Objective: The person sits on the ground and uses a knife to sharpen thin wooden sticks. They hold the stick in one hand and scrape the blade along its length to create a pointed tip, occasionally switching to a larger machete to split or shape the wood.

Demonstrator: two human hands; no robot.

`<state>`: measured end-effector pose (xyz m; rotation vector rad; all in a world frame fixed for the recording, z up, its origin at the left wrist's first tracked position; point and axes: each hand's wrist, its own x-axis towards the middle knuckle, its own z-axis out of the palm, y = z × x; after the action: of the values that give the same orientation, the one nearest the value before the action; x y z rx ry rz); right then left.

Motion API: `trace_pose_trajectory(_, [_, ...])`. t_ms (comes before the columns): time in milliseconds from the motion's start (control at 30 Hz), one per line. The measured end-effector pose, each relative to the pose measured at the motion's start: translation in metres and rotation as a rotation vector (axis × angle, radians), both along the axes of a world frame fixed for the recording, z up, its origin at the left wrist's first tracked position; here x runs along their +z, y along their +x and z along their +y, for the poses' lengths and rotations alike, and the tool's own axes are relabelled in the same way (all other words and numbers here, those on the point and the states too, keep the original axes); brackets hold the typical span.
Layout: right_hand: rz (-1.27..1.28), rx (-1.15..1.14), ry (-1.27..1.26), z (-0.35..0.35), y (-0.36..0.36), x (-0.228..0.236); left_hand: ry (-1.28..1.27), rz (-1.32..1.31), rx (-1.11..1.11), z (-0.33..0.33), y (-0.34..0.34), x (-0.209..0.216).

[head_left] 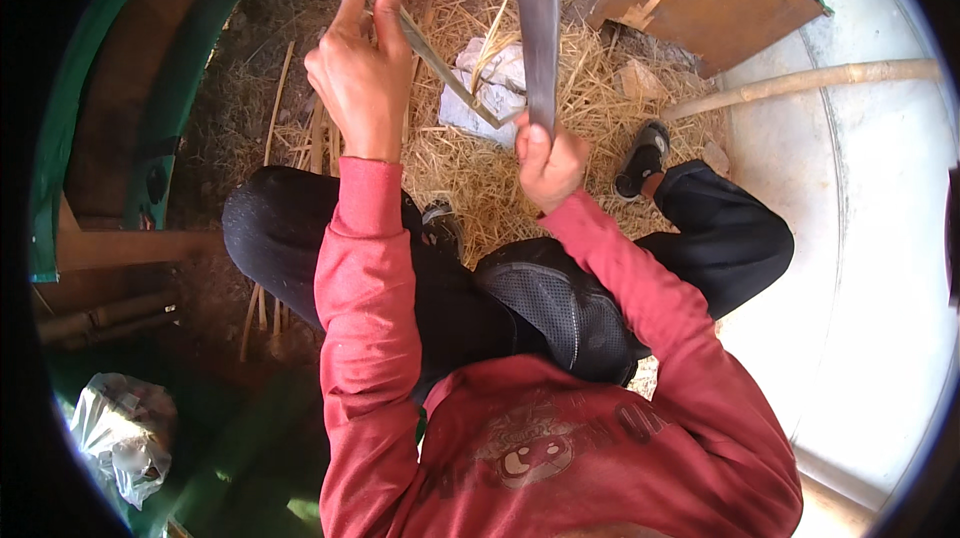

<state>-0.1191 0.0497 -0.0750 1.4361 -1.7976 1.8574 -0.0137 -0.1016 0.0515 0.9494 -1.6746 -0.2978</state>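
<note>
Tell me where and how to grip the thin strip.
Probably best by its upper end, coming from the left, pinched between thumb and fingers as the left hand does: the thin strip is narrow and slants down toward the right hand, its lower end close to the long grey blade.

I'm looking from the wearer's head through one fisheye camera, which is facing steeply down past the chest (540,438), catching the left hand (360,78) and right hand (552,168) at close range, the straw-covered ground (510,193) lying farther below.
</note>
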Motion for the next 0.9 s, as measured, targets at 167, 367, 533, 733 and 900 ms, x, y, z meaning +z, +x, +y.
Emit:
trace_pose_trajectory(167, [0.242,-0.194,1.081,0.006,-0.047,-0.141,0.035,-0.010,-0.110,-0.001,-0.002,0.011])
trace_pose_trajectory(367, [-1.366,0.614,1.108,0.015,-0.106,-0.103,0.095,-0.022,-0.147,-0.003,0.002,0.006])
trace_pose_trajectory(533, [-0.651,0.223,1.078,0.006,-0.050,-0.027,0.057,0.006,-0.140,-0.007,0.005,0.002])
trace_pose_trajectory(733, [-0.008,-0.077,0.583,-0.001,-0.012,-0.074,0.053,-0.077,-0.157,-0.001,0.006,0.001])
trace_pose_trajectory(900, [0.214,-0.191,1.110,0.012,-0.070,-0.200,0.003,-0.024,-0.233,-0.003,-0.011,0.007])
